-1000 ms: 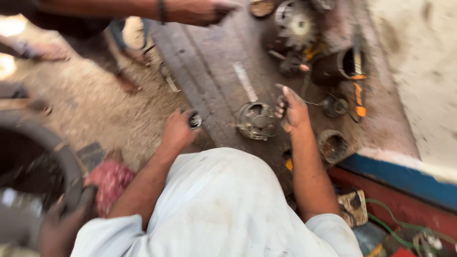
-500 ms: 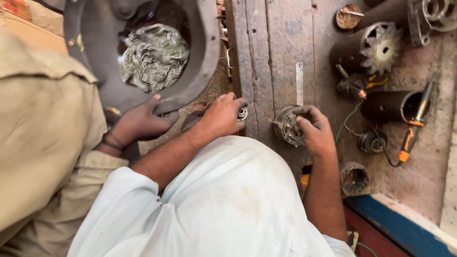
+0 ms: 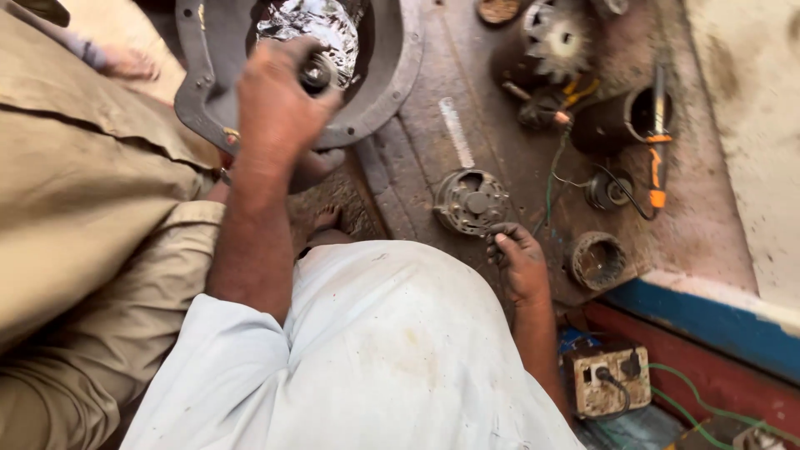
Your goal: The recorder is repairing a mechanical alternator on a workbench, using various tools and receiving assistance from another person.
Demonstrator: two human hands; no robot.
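Gripping a bearing [image 3: 317,71], left hand [image 3: 279,104] raised.

Orange-handled screwdriver [image 3: 658,158], silver foil [image 3: 312,25]

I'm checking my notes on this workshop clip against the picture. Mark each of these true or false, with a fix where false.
1. The left hand grips a small dark round metal part above the large grey metal housing. True.
2. The right hand holds the orange-handled tool. False: that tool lies apart, across a dark cylinder; the right hand rests on the wooden board by the round grey slotted motor end-cover.
3. Crumpled silver foil sits inside the housing. True.
4. The motor end-cover sits inside the housing. False: it lies on the board.
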